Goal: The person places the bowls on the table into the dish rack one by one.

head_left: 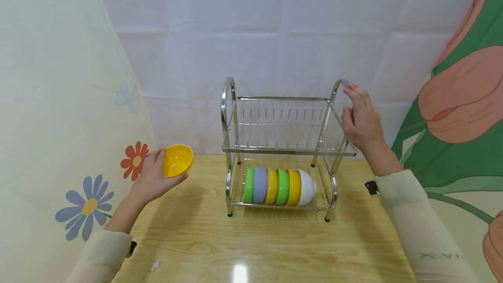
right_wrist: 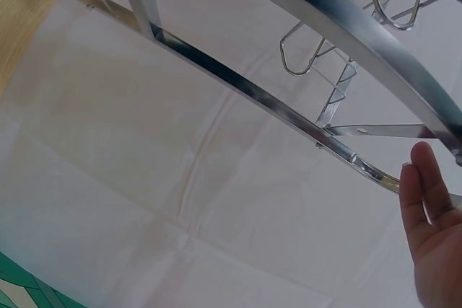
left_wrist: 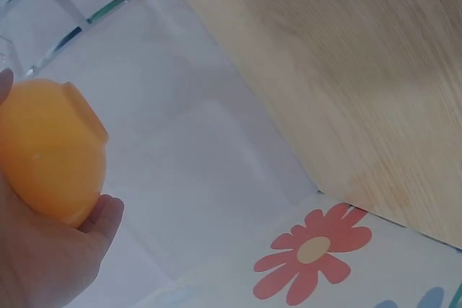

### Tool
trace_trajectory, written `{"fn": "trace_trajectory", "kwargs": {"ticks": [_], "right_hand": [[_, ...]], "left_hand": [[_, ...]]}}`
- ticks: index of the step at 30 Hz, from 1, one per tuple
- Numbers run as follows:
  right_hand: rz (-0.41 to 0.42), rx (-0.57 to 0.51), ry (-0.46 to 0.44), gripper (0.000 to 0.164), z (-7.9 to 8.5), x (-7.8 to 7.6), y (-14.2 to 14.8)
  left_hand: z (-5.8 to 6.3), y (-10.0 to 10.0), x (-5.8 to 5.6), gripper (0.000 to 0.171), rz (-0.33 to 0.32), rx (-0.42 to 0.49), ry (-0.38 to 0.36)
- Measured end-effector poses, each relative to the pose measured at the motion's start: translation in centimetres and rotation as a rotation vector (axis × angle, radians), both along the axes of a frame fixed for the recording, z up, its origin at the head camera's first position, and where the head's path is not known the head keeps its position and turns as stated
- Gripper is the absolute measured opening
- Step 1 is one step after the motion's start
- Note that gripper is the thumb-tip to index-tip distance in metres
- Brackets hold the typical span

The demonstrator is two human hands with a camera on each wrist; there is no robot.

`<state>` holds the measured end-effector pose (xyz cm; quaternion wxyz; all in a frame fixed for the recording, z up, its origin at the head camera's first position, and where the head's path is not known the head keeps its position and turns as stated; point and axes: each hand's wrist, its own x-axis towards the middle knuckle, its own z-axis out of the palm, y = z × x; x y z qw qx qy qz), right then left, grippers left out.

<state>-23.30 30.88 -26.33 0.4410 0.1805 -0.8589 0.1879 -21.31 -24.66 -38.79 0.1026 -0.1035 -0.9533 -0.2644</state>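
In the head view my left hand (head_left: 151, 178) holds a small yellow bowl (head_left: 178, 160) off to the left of the rack, its hollow side showing. The left wrist view shows the same yellow bowl (left_wrist: 54, 149) from outside, between thumb and fingers. A two-tier metal dish rack (head_left: 291, 148) stands on the table. My right hand (head_left: 363, 119) is at the top of the rack's right side arch, fingers fairly straight. In the right wrist view the fingertips lie at the metal frame (right_wrist: 253, 91); whether they touch it I cannot tell.
Several bowls in green, blue, yellow and white (head_left: 272, 187) stand on edge in a row on the rack's lower tier. The wooden table (head_left: 275, 243) meets a white cloth backdrop (head_left: 275, 47). Flower-printed sheets hang at left (head_left: 59, 99) and right (head_left: 463, 99).
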Motion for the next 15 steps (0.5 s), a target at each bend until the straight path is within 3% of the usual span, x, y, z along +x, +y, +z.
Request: {"fn": "trace_trajectory", "kwargs": {"ticks": [15], "right_hand": [[-0.003,0.003,0.007,0.05,-0.1,-0.1,0.1]], "left_hand": [[1.2,2.4,1.5,0.112,-0.076,-0.06,0.072]]}}
